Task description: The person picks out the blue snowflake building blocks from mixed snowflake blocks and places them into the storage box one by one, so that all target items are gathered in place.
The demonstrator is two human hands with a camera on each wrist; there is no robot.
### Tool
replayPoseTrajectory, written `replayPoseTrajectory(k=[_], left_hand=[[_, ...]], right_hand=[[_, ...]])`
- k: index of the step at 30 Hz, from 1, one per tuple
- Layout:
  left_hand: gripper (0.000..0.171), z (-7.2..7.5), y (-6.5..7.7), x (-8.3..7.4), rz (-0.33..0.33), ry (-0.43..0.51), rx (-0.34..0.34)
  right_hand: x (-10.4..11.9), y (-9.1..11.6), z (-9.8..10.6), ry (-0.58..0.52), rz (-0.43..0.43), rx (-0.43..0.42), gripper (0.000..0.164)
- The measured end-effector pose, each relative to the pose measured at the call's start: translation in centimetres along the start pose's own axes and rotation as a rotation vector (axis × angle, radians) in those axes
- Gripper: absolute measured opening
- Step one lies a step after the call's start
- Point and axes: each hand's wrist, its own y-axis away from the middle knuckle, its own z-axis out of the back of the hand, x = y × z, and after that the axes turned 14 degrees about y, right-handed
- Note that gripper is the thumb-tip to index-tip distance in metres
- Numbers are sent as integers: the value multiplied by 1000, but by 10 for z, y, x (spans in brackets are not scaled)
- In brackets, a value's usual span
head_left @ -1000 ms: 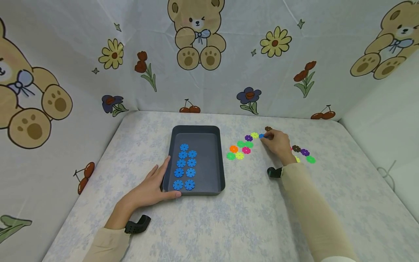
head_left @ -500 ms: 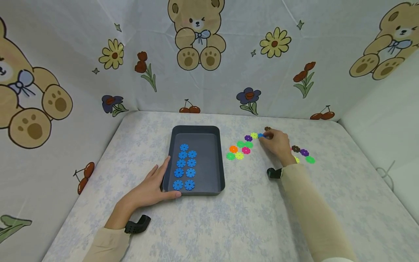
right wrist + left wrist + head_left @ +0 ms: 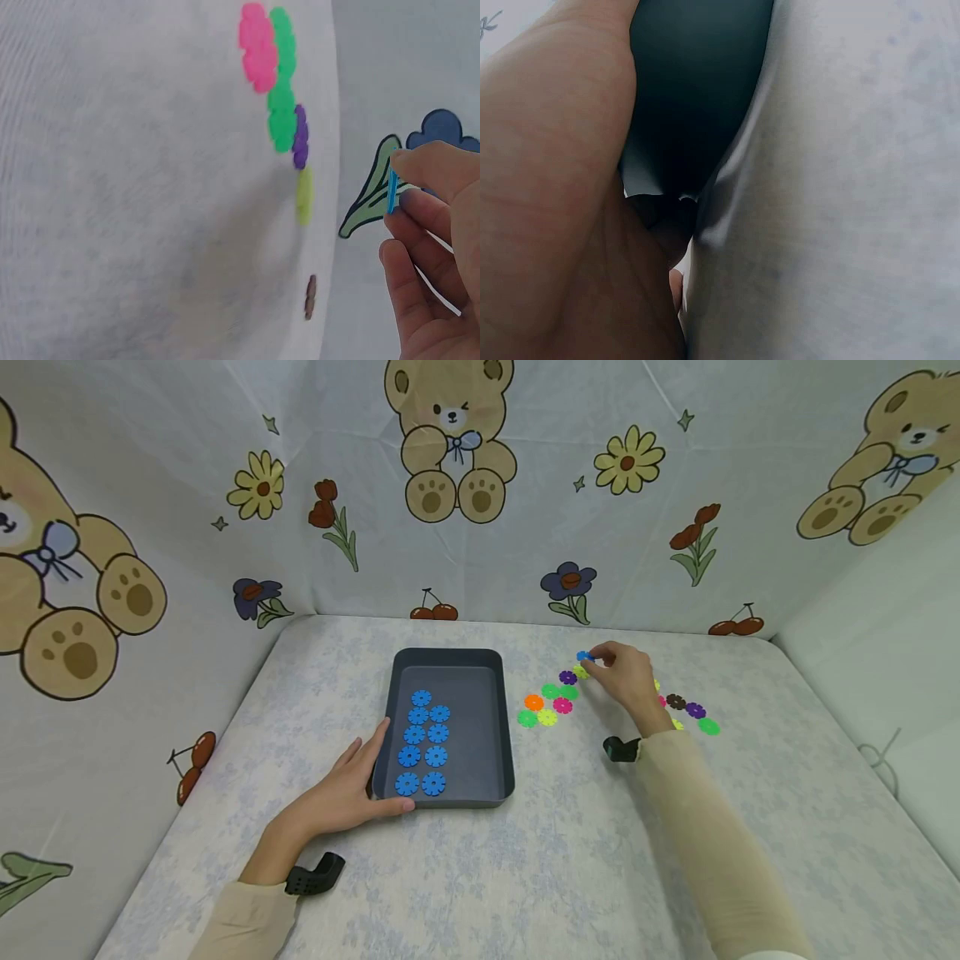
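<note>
A dark grey rectangular tray (image 3: 477, 727) lies on the table, with several blue notched discs (image 3: 436, 756) in two columns on its left side. My left hand (image 3: 337, 793) rests against the tray's near left corner, fingers along the left wall and thumb along the front edge. In the left wrist view the tray's dark side (image 3: 697, 82) shows beside the hand. Between thumb and fingertips, my right hand (image 3: 626, 683) pinches another blue notched disc (image 3: 392, 189). That disc is held above the table, seen edge-on in the right wrist view.
Right of the tray lie several loose discs, among them orange (image 3: 534, 702), pink (image 3: 562, 705) and purple (image 3: 567, 677). More discs, including a brown one (image 3: 676, 702) and a green one (image 3: 708, 727), lie beyond the right wrist. A patterned cloth wall (image 3: 510, 560) stands behind the table.
My right hand has lifted the blue disc off the table and moved slightly up and left with it. The left hand and tray have stayed in place.
</note>
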Motion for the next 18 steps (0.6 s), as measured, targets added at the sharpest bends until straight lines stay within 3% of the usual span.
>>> replayPoseTrajectory(k=[18], left_hand=[[129,0,0,1,-4,-13,0]], right_hand=[[47,3,12,-60,131,-43,34]])
